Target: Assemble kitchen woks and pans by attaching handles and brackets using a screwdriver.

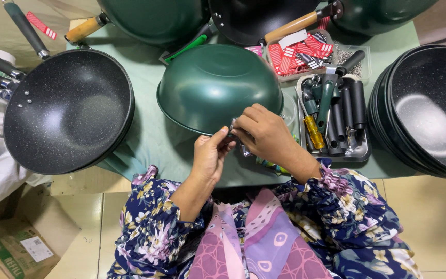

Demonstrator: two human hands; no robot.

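Both hands meet at the near rim of a green wok [218,85] that lies upside down on the green cloth [145,129] just beyond them. The left hand [210,155] pinches with thumb and fingertips closed on a small metal part [232,129] at the rim. The right hand [261,132] curls over the same spot, its fingers bent and closed on the part from above; what kind of part it is, is too small to tell.

Just right of the right hand sits a shiny metal tray [360,152]. It holds several black handles [357,103] laid side by side, a green-handled tool [326,101] across them, and a yellow-handled screwdriver [313,132] at its near left. Beyond that tray, a clear plastic box [331,39] holds red and white tags [298,54].

Well to the left of the left hand lies a black speckled pan [68,111], open side up, with nothing in it, its dark handle pointing away. Far right of the right hand is a stack of black speckled pans [429,108], nested one in another, the top one bare inside. Beyond the hands, more woks with wooden handles [290,27] crowd the far edge. Near the left elbow, on the floor, lies a cardboard box [16,248].
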